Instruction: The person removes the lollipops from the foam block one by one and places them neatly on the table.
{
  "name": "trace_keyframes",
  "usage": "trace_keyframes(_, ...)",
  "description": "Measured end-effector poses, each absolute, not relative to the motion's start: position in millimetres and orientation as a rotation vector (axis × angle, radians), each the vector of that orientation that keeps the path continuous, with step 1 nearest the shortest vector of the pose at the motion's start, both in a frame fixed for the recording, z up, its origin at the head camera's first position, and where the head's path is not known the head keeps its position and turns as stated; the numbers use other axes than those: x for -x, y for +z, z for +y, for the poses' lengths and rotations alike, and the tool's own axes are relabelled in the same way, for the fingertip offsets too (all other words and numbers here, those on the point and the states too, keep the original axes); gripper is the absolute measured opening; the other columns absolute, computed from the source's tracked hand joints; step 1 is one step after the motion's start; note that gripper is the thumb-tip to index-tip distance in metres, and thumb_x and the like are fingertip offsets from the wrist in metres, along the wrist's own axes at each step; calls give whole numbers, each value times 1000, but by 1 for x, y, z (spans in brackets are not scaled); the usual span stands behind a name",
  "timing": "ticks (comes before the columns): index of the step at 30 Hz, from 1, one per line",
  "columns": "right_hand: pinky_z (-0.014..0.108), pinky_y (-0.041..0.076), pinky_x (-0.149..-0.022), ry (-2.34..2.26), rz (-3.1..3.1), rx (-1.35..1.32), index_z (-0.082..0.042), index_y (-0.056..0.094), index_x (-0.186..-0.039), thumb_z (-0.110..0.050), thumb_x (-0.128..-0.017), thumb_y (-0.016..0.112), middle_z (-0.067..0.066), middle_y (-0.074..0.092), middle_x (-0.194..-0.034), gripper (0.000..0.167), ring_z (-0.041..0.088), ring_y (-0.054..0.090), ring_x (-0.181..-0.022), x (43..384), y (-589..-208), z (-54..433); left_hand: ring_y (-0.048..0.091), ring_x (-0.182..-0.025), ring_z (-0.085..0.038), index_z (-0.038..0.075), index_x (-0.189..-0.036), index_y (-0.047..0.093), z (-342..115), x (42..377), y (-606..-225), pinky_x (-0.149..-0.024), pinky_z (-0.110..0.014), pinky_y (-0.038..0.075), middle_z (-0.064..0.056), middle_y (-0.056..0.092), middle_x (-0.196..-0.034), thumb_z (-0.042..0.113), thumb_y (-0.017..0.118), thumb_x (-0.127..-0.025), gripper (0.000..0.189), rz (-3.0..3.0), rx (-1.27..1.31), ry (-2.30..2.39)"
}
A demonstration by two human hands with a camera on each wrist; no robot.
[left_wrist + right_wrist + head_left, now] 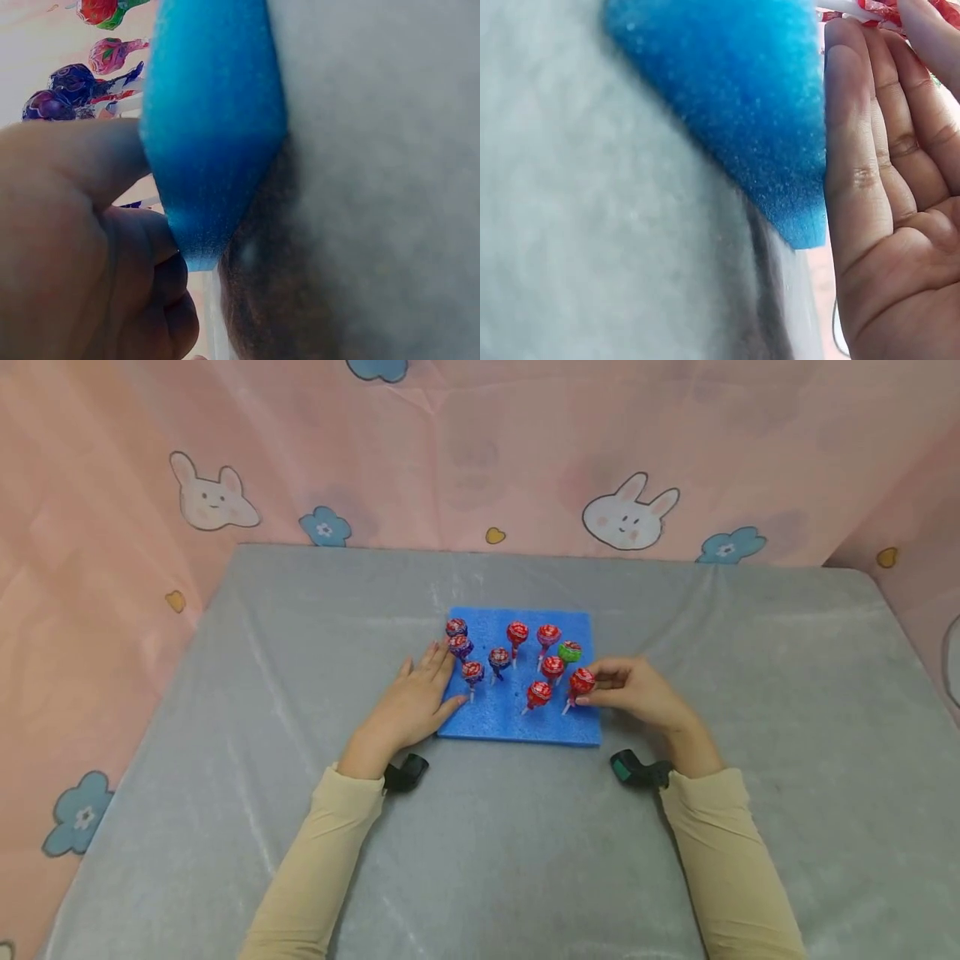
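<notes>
Several wrapped lollipops stand with their sticks in a blue foam board (487, 722) on the table. My left hand (408, 706) rests at the board's left edge, fingers extended and thumb over the near left part. Close to its fingertips are purple-wrapped lollipops, one of them a purple lollipop (472, 672). At the right side, my right hand (637, 693) pinches a red lollipop (581, 682) between thumb and fingers, just below its head. In the right wrist view, the white stick (855, 9) shows at the fingertips, and the rest of that lollipop is mostly out of frame.
A green-wrapped lollipop (570, 651) and a red lollipop (538, 694) stand near the right hand. The grey-covered table (510, 860) reaches back to a pink curtain (450, 460) with rabbit and flower prints. Each wrist wears a black camera (407, 772).
</notes>
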State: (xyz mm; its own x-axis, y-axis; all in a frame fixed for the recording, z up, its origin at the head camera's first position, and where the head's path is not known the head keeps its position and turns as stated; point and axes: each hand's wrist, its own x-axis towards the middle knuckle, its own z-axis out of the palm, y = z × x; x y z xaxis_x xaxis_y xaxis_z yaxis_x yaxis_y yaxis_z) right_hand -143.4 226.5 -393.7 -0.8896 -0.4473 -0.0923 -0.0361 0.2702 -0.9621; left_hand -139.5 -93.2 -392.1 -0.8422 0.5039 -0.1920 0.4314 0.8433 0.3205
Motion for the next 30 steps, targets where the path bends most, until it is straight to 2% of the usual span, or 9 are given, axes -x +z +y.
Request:
trace_keyframes(5, 26, 54, -76, -1693, 2163, 473, 11, 65, -95, 4, -83, 68, 2, 71, -89, 15, 16, 69, -83, 146, -398, 224, -1, -143, -26, -1, -149, 14, -95, 139, -392, -113, -48, 3, -13, 2, -157, 43, 36, -101, 70, 2745, -694, 347)
trace_keyframes(16, 24, 53, -75, -1733, 2154, 511, 21, 61, -96, 11, -83, 64, -2, 71, -86, 16, 12, 69, -80, 145, -397, 223, 0, -144, -26, -2, -149, 15, -94, 138, -391, -113, -48, 3, -13, 3, -157, 43, 36, -101, 69, 2757, -696, 354)
trace_keyframes(24, 24, 54, -74, -1771, 2149, 524, 21, 61, -95, 12, -83, 64, -1, 72, -85, 16, 11, 69, -81, 144, -398, 224, -1, -143, -25, -1, -149, 14, -92, 139, -391, -113, -48, 4, -12, 1, -157, 43, 35, -101, 69, 2759, -709, 331)
trace_keyframes(30, 23, 53, -73, -1789, 2153, 504, 16, 64, -93, 11, -83, 64, -1, 72, -83, 11, 10, 68, -79, 144, -398, 225, -1, -143, -25, -1, -149, 13, -92, 140, -394, -113, -48, 3, -12, 0, -157, 44, 35, -101, 69, 2761, -712, 320)
